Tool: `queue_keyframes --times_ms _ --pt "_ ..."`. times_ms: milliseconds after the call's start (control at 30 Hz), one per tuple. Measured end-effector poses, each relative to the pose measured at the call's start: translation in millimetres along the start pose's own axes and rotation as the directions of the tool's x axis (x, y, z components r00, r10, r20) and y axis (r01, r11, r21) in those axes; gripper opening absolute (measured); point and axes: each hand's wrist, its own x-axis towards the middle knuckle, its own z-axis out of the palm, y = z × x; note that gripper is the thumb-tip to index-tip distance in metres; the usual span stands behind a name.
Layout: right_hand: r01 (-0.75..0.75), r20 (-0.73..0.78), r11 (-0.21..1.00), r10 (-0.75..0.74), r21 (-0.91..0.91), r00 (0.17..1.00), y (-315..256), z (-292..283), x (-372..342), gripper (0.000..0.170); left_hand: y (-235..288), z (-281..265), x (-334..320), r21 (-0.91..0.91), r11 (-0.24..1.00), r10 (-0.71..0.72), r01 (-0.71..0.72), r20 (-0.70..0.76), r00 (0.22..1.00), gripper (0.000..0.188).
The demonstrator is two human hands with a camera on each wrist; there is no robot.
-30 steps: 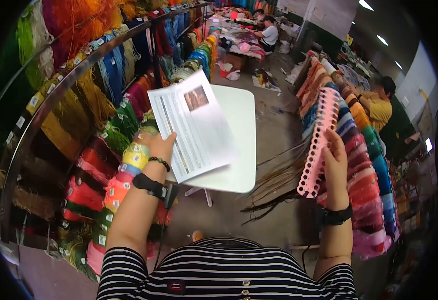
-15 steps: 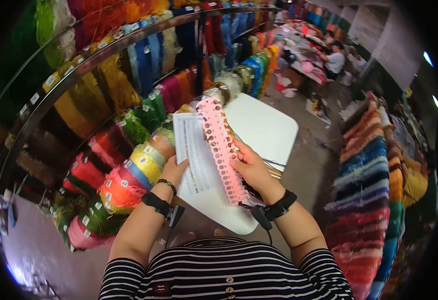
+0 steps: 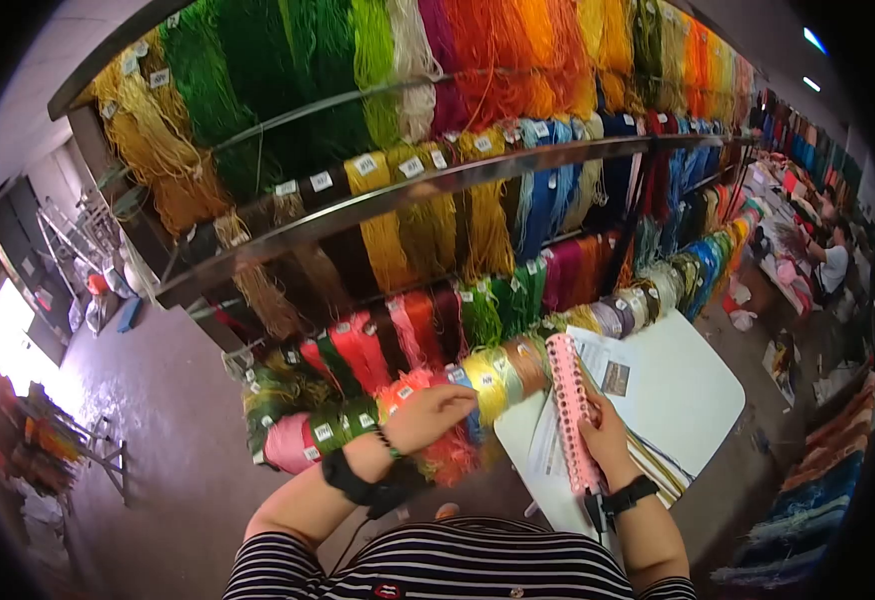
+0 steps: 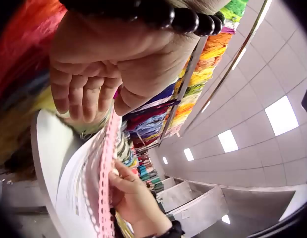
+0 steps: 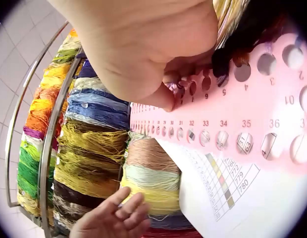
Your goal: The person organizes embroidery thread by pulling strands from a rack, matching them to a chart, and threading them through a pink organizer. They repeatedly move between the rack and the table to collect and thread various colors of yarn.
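A pink thread organizer card (image 3: 570, 415) with rows of numbered holes stands nearly upright over the white table. My right hand (image 3: 606, 440) pinches its edge, thumb on the face. Several strands of thread (image 3: 663, 470) hang from the card beyond that hand. Under the card lies a printed colour chart (image 5: 228, 186), partly covered. My left hand (image 3: 430, 415) holds nothing, its fingers (image 4: 89, 96) loosely bent. It is beside the yellow thread skein (image 3: 490, 385) on the lower rail, with coral-red skeins (image 3: 453, 455) just below it.
Racks of labelled thread skeins (image 3: 388, 245) rise in front, with a metal rail (image 3: 388, 200) across them. A white table (image 3: 703, 380) stands right of centre. More skeins (image 3: 808, 490) hang at the lower right. People sit at a cluttered table (image 3: 783, 265) at the far right.
The view has swung left toward the racks. My left hand has let go of the paper chart and moved to the skeins. My right hand has brought the pink card over the white table.
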Motion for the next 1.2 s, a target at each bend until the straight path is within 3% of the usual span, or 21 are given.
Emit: queue_keyframes --times_ms 33,100,133,233,300,367,400,433,500,600,633,700,767,833,967,1067,1100,1167,1200 --pt "-0.059 0.005 0.998 0.059 -0.001 0.998 -10.1 -4.9 -3.9 0.046 16.6 -22.2 -9.4 0.116 0.993 0.019 -0.016 -0.025 1.000 0.033" --pt "-0.006 -0.017 0.976 0.002 -0.219 1.000 -25.7 -16.7 -8.0 0.042 33.9 -58.1 -22.8 -0.039 0.999 0.009 -0.014 -0.144 0.989 0.034" --pt "0.020 -0.032 0.947 -0.032 -0.321 0.999 -34.2 -21.1 -5.7 0.041 35.8 -72.9 -27.1 -0.035 0.998 0.046 -0.053 -0.183 0.982 0.033" --pt "0.231 -0.103 0.798 -0.342 -0.557 0.934 -57.4 -35.2 -2.0 0.036 33.1 -103.1 -41.4 0.055 0.988 0.151 -0.142 -0.271 0.951 0.030" --pt "0.258 -0.114 0.807 -0.370 -0.531 0.922 -95.5 -53.6 -2.5 0.030 15.3 -109.3 -52.7 -0.031 0.989 0.127 -0.144 -0.325 0.937 0.029" --pt "0.334 -0.037 0.831 -0.390 -0.445 0.920 -131.1 -67.6 7.9 0.026 10.9 -111.0 -69.2 -0.003 0.997 0.071 -0.078 -0.368 0.927 0.028" --pt "0.397 -0.050 0.832 -0.449 -0.387 0.892 -148.5 -70.6 13.1 0.023 1.1 -108.3 -76.3 -0.153 0.984 0.017 -0.086 -0.402 0.915 0.027" --pt "0.460 -0.062 0.826 -0.504 -0.327 0.861 -167.8 -72.7 17.1 0.020 1.0 -113.4 -85.6 -0.167 0.985 -0.021 -0.042 -0.359 0.933 0.028" --pt "0.553 -0.008 0.791 -0.575 -0.263 0.818 -215.8 -75.5 19.2 0.018 1.4 -125.0 -99.2 -0.061 0.998 0.000 -0.027 -0.407 0.913 0.027" --pt "0.592 0.077 0.784 -0.589 -0.188 0.804 -265.9 -69.5 18.4 0.018 23.8 -155.4 -117.0 0.024 0.990 0.130 -0.142 -0.574 0.809 0.023" --pt "0.620 0.097 0.765 -0.614 -0.175 0.784 -276.9 -64.9 17.9 0.019 53.4 -171.4 -126.5 0.193 0.973 0.223 -0.128 -0.625 0.748 0.021" --pt "0.674 0.131 0.724 -0.661 -0.151 0.739 -296.4 -53.4 15.5 0.019 89.1 -207.9 -142.3 0.253 0.960 0.270 -0.121 -0.713 0.647 0.021" --pt "0.696 0.182 0.709 -0.674 -0.114 0.716 -302.6 -41.6 14.0 0.020 114.3 -244.5 -149.4 0.345 0.926 0.378 -0.156 -0.824 0.422 0.020" --pt "0.696 0.252 0.711 -0.658 -0.105 0.710 -307.1 -32.1 11.6 0.021 126.9 -286.9 -145.5 0.391 0.881 0.460 -0.267 -0.842 0.284 0.022" --pt "0.678 0.321 0.730 -0.625 -0.083 0.712 -302.4 -26.3 7.3 0.020 139.9 -345.8 -124.9 0.569 0.787 0.613 -0.238 -0.765 0.198 0.023" --pt "0.769 0.236 0.633 -0.737 -0.087 0.633 -296.1 -33.0 6.0 0.032 154.4 -333.7 -121.1 0.410 0.871 0.480 -0.271 -0.825 0.297 0.023" --pt "0.779 0.179 0.617 -0.758 -0.114 0.627 -290.2 -42.2 0.3 0.036 156.6 -327.5 -120.0 0.495 0.824 0.563 -0.276 -0.767 0.307 0.023" --pt "0.819 -0.087 0.520 -0.853 -0.244 0.515 -290.3 -57.7 -13.7 0.058 168.6 -291.3 -121.7 0.466 0.846 0.532 -0.258 -0.770 0.351 0.021" --pt "0.835 -0.138 0.478 -0.878 -0.273 0.458 -289.8 -69.2 -19.4 0.059 172.9 -272.2 -124.0 0.462 0.856 0.517 -0.233 -0.751 0.409 0.018"
